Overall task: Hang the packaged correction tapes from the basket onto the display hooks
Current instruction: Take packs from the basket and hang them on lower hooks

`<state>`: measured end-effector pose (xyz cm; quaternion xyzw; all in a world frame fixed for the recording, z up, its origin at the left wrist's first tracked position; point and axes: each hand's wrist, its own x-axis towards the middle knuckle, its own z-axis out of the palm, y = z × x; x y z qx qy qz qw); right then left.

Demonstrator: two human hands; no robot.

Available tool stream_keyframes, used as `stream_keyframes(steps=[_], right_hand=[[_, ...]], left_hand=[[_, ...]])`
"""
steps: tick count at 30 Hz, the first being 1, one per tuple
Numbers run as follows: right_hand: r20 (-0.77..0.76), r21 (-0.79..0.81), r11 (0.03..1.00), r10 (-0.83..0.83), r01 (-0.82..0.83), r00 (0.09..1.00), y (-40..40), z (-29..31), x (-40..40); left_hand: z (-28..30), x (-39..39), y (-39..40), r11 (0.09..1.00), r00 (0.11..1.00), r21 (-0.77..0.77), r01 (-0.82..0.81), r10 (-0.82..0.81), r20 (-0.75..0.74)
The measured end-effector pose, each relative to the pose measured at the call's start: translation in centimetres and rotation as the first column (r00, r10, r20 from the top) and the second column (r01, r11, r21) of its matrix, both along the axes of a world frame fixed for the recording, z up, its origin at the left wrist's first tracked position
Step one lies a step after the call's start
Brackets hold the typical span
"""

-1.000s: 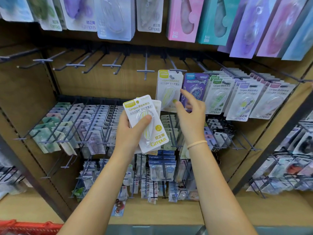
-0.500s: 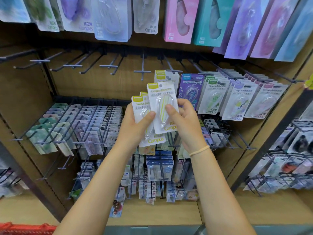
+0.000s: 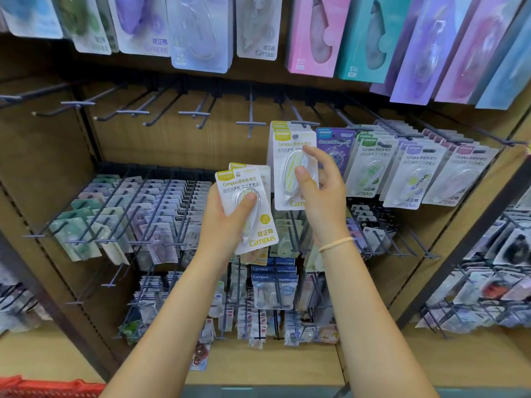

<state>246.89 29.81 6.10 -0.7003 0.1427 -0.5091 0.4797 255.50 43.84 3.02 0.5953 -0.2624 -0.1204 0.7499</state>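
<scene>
The right hand (image 3: 319,191) is pinching one packaged correction tape (image 3: 288,179), its grip clamped thumb-on-front over the clear blister, with the card's top edge lying right at the tip of a display hook (image 3: 304,123) that is already carrying matching yellow-tabbed cards behind it. Just left of and below that grip, the left hand (image 3: 227,222) is holding a small stack of correction tapes (image 3: 253,208), thumb pressing the front card. Left of the loaded hook, a row of bare hooks (image 3: 135,112) is leaving open room. Right of the grip, purple and green-tabbed cards (image 3: 370,165) are crowding close. "Campus" is reading in yellow on both held cards, with Chinese lettering beneath the tabs. Far below left, a red basket (image 3: 43,387) rim is showing.
</scene>
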Motion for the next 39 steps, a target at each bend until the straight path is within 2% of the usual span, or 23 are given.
stream_keyframes(steps=[8, 11, 13, 15, 18, 23, 31, 35, 39], right_hand=[[-0.077, 0.058, 0.998, -0.019, 0.024, 0.997, -1.2, -0.7, 2.4], [-0.133, 0.002, 0.988, -0.150, 0.152, 0.980, -0.8, -1.4, 1.5], [-0.101, -0.051, 0.975, -0.219, 0.215, 0.971, 0.0, -2.1, 0.4], [-0.089, -0.053, 0.990, -0.139, 0.134, 0.986, 0.9, -2.5, -0.4], [-0.124, 0.062, 0.994, 0.099, -0.092, 0.987, 2.3, -2.5, -0.9], [-0.086, 0.154, 0.960, 0.247, -0.232, 0.965, 2.9, -2.4, -1.5], [-0.188, 0.033, 0.971, 0.238, -0.236, 0.953, 2.6, -2.8, -2.2], [-0.112, 0.137, 0.960, 0.258, -0.242, 0.960, 1.7, -2.8, -2.4], [-0.067, 0.115, 0.978, 0.184, -0.175, 0.981, 0.8, -2.4, -2.7]], left_hand=[[-0.2, 0.4, -0.1, 1.000, 1.000, -0.008, 0.013, -0.013, 0.004], [-0.4, 0.6, 0.0, 0.999, 1.000, -0.052, -0.003, 0.002, -0.022], [-0.5, 0.6, 0.0, 0.996, 0.999, -0.088, -0.011, 0.006, -0.054], [-0.5, 0.3, -0.2, 0.995, 0.998, -0.103, -0.008, 0.001, -0.066], [-0.1, -0.1, -0.9, 0.994, 0.998, -0.108, 0.004, -0.011, -0.057], [0.3, -0.8, -1.4, 0.994, 0.999, -0.106, 0.035, -0.039, -0.032], [0.6, -1.4, -1.8, 0.991, 0.995, -0.090, 0.102, -0.101, 0.023], [0.3, -1.2, -1.2, 0.984, 0.987, -0.076, 0.163, -0.161, 0.031], [-0.8, -0.3, -0.3, 0.994, 0.994, -0.047, 0.101, -0.099, 0.045]])
